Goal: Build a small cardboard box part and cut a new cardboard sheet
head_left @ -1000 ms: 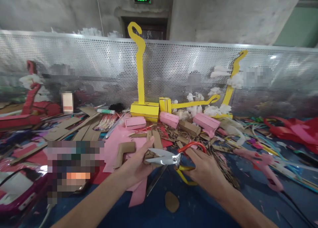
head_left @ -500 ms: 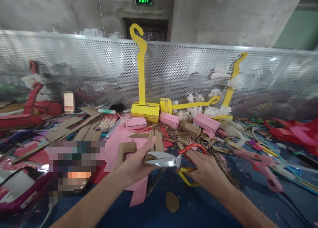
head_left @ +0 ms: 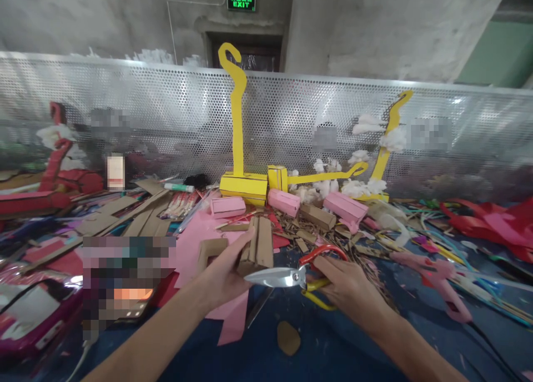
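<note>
My left hand [head_left: 227, 274] is closed round a folded brown cardboard box [head_left: 259, 246], thumb along its upper side. In my right hand [head_left: 343, 282] is a pair of scissors [head_left: 278, 277] with one red and one yellow handle loop. Its blades are closed together and point left, their tips close to my left fingers and the box's near end. An angled cardboard piece [head_left: 207, 254] rests on pink paper [head_left: 189, 240] left of the box. Below the scissors a small rounded cardboard scrap [head_left: 288, 338] lies on the blue table.
Pink box pieces [head_left: 283, 202] and a yellow box with an upright hook [head_left: 244, 186] stand behind my hands. To the right lies a pink glue gun [head_left: 441, 276] with its cord. Cardboard strips [head_left: 108, 215] clutter the left; a perforated metal panel [head_left: 283, 121] runs along the back.
The scissor blades have closed from apart to together. The cardboard box in my left hand has turned, showing more of its long side.
</note>
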Demonstrator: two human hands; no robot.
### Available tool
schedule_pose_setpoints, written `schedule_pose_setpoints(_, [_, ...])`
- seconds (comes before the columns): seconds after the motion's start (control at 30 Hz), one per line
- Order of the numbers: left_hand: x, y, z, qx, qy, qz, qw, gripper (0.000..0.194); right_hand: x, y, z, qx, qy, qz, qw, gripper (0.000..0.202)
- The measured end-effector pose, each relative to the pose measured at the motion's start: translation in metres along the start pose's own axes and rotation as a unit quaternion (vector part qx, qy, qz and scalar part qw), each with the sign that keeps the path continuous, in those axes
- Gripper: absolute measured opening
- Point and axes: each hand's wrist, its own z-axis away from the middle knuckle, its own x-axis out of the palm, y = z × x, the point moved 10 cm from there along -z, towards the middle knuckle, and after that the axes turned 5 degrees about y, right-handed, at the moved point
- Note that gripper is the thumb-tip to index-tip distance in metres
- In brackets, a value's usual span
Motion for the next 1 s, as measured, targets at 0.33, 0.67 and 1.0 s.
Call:
schedule_pose_setpoints(0.33, [0.001,0.012,-0.001,0.045,-0.005,-0.035,0.998,0.03,-0.01,0.023,-0.006,0.099,0.041,0.08,0.991,0.028])
schedule_pose_setpoints(0.67, [0.0,0.005,0.0,0.03,0.023,0.0,0.999,0.022,0.005,0.01,-0.003,0.064,-0.014,0.045,0.997,0.025])
schedule_pose_setpoints(1.0, [0.003,-0.001,-0.005,0.019,-0.012,-0.019,1.0,0.019,0.009,0.008,-0.001,0.052,-0.019,0.043,0.998,0.018])
